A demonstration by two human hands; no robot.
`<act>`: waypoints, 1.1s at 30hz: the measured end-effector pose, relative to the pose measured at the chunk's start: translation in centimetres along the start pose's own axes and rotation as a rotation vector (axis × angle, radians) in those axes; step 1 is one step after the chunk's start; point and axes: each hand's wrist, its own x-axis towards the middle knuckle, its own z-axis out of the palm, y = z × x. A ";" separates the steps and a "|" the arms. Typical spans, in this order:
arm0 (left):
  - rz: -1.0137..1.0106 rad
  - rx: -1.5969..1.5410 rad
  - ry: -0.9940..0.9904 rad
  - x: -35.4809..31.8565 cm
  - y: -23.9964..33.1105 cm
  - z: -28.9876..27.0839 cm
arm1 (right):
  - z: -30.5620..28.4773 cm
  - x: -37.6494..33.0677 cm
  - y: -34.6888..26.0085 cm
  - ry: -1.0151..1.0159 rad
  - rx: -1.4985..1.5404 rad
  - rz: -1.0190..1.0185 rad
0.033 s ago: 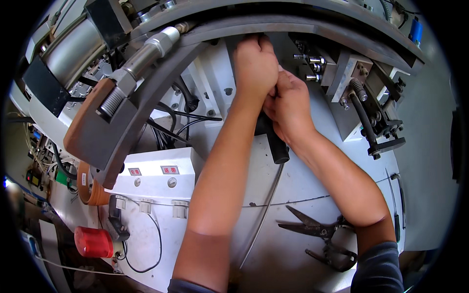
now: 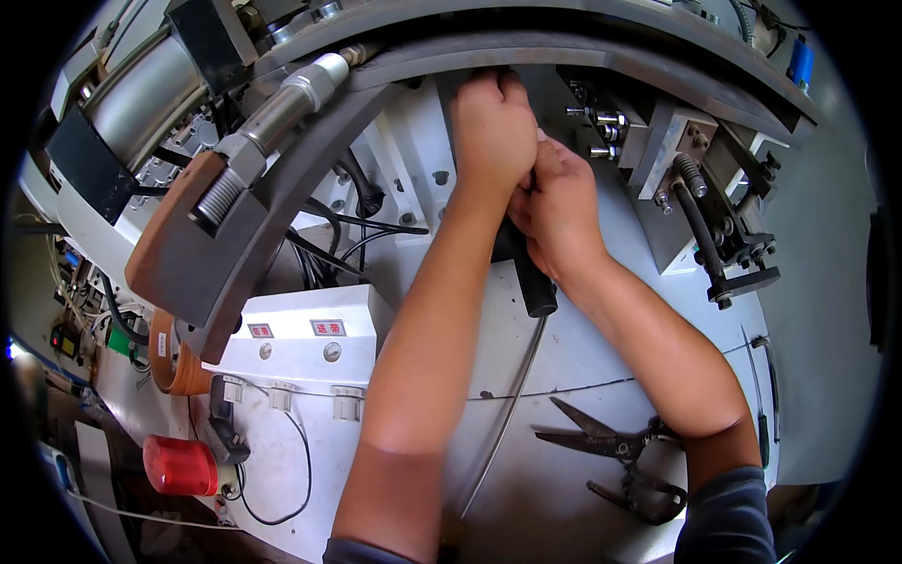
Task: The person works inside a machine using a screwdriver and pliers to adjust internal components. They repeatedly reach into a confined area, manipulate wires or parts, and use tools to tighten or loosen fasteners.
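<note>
My left hand reaches up to the underside of the machine's curved grey steel arc. Its back faces me and its fingertips are hidden at the rim. Pressed against it just below, my right hand is closed around a tool with a black handle, whose end sticks out under the fist. The tool's working end is hidden behind both hands. A thin grey strip runs down from the handle across the white machine plate.
Black-handled shears lie on the plate by my right forearm. A white control box, a red beacon lamp and black cables sit at left. A steel cylinder slants upper left. A bolted spring bracket stands at right.
</note>
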 end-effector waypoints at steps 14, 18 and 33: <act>0.021 -0.193 -0.031 0.6 -0.2 -0.4 | -1.6 3.0 1.1 -0.067 -0.231 -0.169; -0.025 -0.135 -0.020 1.5 -0.8 -0.2 | -1.7 3.6 0.4 -0.073 -0.201 -0.082; 0.004 0.107 0.074 0.0 -0.5 0.3 | -0.9 0.8 -0.3 -0.022 -0.133 0.097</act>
